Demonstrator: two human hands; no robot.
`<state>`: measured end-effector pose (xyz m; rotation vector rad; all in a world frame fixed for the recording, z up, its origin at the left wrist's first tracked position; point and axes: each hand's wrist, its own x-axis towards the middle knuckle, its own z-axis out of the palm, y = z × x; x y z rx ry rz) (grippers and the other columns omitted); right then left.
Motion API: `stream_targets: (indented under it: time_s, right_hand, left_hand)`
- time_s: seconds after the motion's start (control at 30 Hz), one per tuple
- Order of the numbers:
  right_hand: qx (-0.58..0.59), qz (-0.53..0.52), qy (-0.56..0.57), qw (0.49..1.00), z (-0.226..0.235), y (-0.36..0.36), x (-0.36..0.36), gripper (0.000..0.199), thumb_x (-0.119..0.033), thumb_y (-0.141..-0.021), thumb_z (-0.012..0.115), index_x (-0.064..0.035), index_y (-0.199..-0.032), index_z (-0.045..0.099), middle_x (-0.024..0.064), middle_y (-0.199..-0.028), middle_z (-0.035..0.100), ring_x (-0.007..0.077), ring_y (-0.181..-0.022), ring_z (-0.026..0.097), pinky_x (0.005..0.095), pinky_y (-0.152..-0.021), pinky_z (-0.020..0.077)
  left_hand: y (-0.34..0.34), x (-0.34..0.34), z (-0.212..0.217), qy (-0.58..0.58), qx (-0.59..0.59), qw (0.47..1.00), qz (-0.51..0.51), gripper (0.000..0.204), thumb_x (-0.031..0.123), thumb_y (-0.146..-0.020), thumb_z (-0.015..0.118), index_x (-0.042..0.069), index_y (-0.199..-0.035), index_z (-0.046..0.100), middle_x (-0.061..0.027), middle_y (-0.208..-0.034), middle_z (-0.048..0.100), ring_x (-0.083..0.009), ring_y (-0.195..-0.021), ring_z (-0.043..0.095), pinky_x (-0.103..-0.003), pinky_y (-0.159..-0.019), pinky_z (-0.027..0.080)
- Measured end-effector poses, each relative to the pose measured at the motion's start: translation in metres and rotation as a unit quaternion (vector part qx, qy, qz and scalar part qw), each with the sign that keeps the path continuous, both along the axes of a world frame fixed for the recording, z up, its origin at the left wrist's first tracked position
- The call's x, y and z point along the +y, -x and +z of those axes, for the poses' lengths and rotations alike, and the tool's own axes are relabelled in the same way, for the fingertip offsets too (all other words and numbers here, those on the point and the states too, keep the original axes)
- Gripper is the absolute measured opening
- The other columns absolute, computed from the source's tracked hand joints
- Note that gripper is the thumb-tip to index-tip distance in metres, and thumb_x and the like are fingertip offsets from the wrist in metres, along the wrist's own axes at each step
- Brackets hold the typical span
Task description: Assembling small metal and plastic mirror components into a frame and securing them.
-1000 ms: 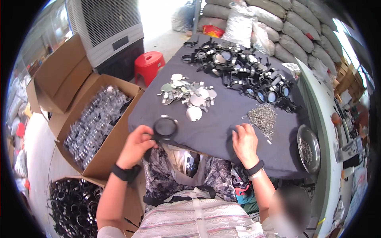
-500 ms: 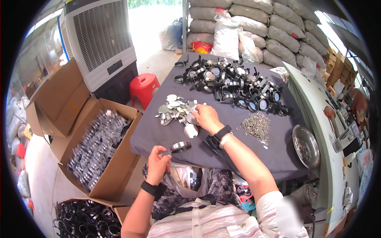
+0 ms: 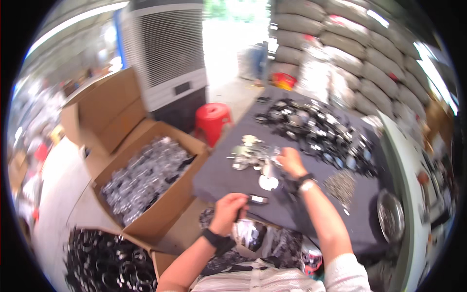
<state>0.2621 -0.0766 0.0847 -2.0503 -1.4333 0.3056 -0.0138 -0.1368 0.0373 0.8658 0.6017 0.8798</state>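
Observation:
My left hand (image 3: pixel 227 213) is closed on the dark handle of a black ring-shaped part (image 3: pixel 258 199), held over the table's near edge. The ring is seen nearly edge-on and blurred. My right hand (image 3: pixel 292 163) reaches to the right side of a loose pile of thin, pale round discs (image 3: pixel 249 152). Its fingertips are smeared, so whether a disc is between them is unclear. One bright disc (image 3: pixel 268 182) lies between the pile and the held ring.
A heap of black ring parts (image 3: pixel 316 129) covers the far side of the cloth-covered table (image 3: pixel 216 179). To the right lie small metal pieces (image 3: pixel 339 189) and a steel bowl (image 3: pixel 390 221). Cartons of bagged parts (image 3: pixel 146 180) and black rings (image 3: pixel 109 265) stand left, near a red stool (image 3: pixel 213 121).
My view has swung left, so the scene sits farther right and lower, and is blurred. Both hands keep about the same places over the table, the left still holding the ring part.

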Motion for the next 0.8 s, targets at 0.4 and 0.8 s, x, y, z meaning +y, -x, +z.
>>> stream_targets:
  time_s: [0.4,0.8]
  right_hand:
    - [-0.260,-0.047,-0.170,0.949,0.019,-0.012,-0.117,0.005,-0.005,-0.077,0.059,-0.0008,-0.079,0.056,0.0177,-0.071,0.060,0.0364,-0.069,0.060,0.0430,-0.061,0.0472]
    - [-0.270,0.019,-0.137,0.953,-0.031,-0.017,-0.185,0.006,-0.005,-0.077,0.057,-0.0028,-0.077,0.051,0.0130,-0.076,0.055,0.0322,-0.075,0.058,0.0429,-0.061,0.0480]
  left_hand:
    - [-0.115,-0.029,0.003,-0.060,-0.027,0.991,-0.116,0.011,0.006,-0.089,0.057,0.003,-0.098,0.063,0.0019,-0.076,0.058,-0.0048,-0.062,0.051,-0.022,-0.052,0.044]
    - [-0.137,-0.011,-0.020,-0.325,0.182,0.918,-0.137,0.075,0.010,-0.081,0.069,0.006,-0.143,0.027,-0.0044,-0.078,0.060,-0.0076,-0.066,0.054,-0.022,-0.059,0.045]
